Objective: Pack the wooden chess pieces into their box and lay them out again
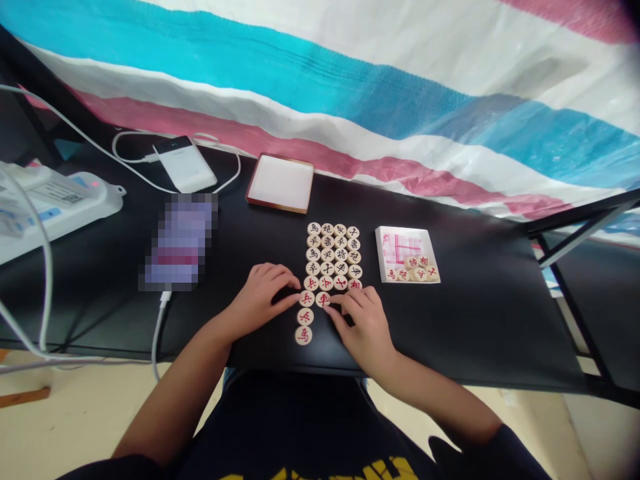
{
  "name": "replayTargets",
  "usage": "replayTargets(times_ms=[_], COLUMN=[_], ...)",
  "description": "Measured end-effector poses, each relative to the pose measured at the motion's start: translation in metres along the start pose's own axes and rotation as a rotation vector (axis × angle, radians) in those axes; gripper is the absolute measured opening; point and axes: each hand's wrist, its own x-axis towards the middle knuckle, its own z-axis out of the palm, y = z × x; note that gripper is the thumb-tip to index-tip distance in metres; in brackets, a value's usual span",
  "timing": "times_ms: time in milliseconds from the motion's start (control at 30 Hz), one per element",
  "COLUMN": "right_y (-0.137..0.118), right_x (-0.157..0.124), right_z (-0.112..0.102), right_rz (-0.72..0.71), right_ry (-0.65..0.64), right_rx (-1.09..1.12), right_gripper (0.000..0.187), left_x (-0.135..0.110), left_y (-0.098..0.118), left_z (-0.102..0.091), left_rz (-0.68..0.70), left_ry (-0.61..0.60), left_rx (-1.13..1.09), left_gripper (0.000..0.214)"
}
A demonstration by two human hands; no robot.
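Note:
Round wooden xiangqi pieces (327, 255) lie face up in close rows on the black desk, black characters in the upper rows and red in the lower ones. My right hand (369, 328) has its thumb and forefinger pinched at the right edge of a red-marked xiangqi piece (322, 300). To the left, my left hand (264, 292) rests on the desk, thumb and forefinger apart, their tips against the left side of the rows near another red piece (307, 299). Two more red pieces (303, 335) continue the left column toward me.
A shallow white box (381, 257) with several red pieces sits right of the rows. Its brown-edged lid (281, 183) lies behind them. At left are a blurred-out phone (180, 240) on a cable, a white power bank (185, 165) and a power strip (65, 200). Striped sheeting (300, 73) hangs behind.

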Motion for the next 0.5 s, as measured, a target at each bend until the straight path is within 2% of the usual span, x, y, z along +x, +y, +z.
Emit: replayTargets(times_ms=[167,333,400,500], right_y=[0.014,0.073,0.099,0.122], right_x=[0.010,0.028,0.033,0.035], right_z=[-0.018,-0.047,-0.057,-0.066], right_rz=[0.068,0.244,0.347,0.441], right_ry=[0.114,0.286,0.262,0.098], right_rx=[0.014,-0.211,-0.338,-0.374], right_gripper=[0.016,0.017,0.023,0.027], left_x=[0.001,0.001,0.001,0.001], left_y=[0.001,0.001,-0.001,-0.004], left_z=[0.001,0.000,0.001,0.002], left_rz=[-0.008,-0.005,0.000,0.006], left_ry=[0.012,0.007,0.000,-0.006], left_rx=[0.004,0.006,0.002,-0.004], left_gripper=[0.020,0.018,0.018,0.018])
